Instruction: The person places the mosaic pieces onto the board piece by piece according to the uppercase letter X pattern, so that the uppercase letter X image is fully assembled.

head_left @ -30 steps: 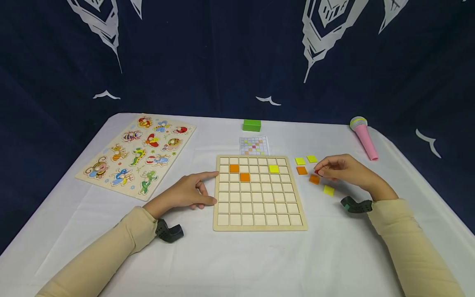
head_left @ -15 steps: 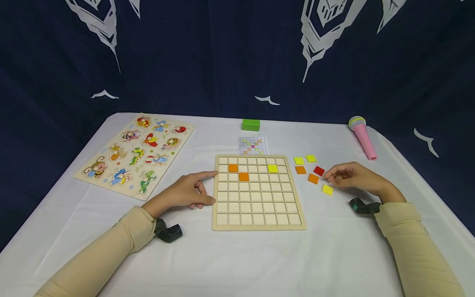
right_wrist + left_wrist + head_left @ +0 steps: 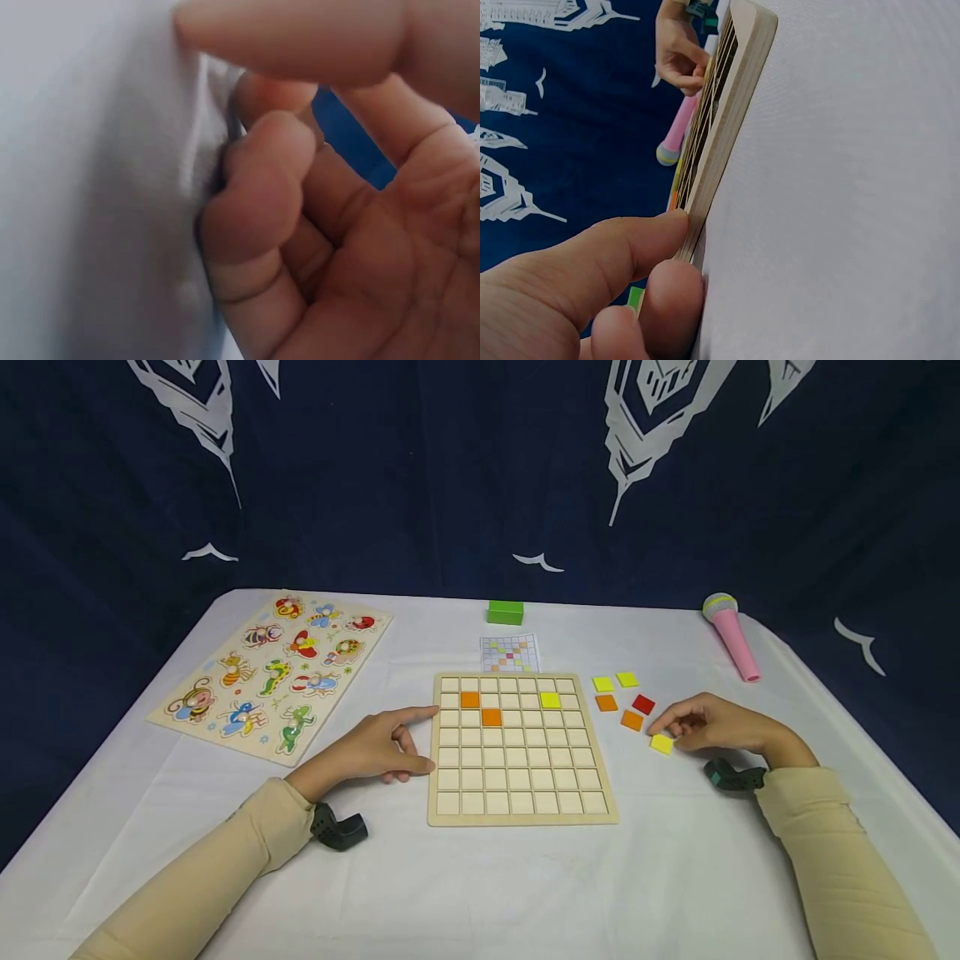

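A wooden grid board lies mid-table, with two orange tiles and one yellow tile in its squares. Against its left edge, the tips of my left hand's extended index finger and thumb rest apart; the left wrist view shows a fingertip on the board's side. My right hand is low on the cloth, pinching a loose yellow tile between index finger and thumb at opposite edges. The right wrist view shows curled fingers, with the tile hidden.
Beside the board's right edge lie a red tile, two orange tiles and two yellow tiles. Behind the board are a printed pattern card and green block. An insect puzzle lies left, a pink toy microphone back right.
My right hand let go of the red tile onto the cloth, drew back to the right, then moved down to the nearest yellow tile. My left hand stayed at the board's edge.
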Action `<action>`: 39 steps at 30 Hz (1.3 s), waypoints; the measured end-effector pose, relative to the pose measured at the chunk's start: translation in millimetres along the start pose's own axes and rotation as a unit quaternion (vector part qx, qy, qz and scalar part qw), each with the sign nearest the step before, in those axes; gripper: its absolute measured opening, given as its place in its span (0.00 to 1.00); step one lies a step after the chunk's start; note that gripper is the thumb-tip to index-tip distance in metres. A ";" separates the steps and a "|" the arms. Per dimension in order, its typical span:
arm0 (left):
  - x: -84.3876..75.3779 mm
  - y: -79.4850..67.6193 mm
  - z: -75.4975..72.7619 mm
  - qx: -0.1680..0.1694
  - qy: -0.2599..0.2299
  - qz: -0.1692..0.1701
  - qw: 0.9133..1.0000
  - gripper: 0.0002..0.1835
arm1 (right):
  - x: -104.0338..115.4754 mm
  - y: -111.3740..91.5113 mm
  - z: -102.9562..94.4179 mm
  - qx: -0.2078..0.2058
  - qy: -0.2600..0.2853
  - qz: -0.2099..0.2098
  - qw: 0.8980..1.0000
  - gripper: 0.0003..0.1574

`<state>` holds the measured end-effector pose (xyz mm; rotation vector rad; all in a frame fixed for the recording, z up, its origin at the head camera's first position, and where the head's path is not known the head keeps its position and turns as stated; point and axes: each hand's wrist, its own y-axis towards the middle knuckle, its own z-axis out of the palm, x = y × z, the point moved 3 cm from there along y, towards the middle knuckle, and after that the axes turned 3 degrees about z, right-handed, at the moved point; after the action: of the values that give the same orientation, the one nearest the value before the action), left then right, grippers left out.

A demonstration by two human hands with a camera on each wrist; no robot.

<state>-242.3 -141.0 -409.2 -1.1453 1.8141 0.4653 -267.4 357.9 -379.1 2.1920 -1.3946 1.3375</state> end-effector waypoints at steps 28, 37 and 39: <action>-1.9 -1.4 0.0 0.001 -0.003 0.001 1.000 0.48 | 12.8 9.4 9.8 -0.077 -0.068 -0.004 0.995 0.15; -2.4 -1.6 0.1 0.002 -0.010 0.001 1.000 0.48 | 30.1 22.6 18.5 -0.091 -0.058 -0.034 0.994 0.17; -2.1 -1.6 0.0 0.001 -0.010 0.000 1.000 0.48 | 35.2 26.5 19.6 -0.091 -0.051 -0.034 0.994 0.17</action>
<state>-240.6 -140.7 -407.2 -1.1353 1.7978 0.4721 -272.7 310.9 -369.6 2.1917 -1.4035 1.0433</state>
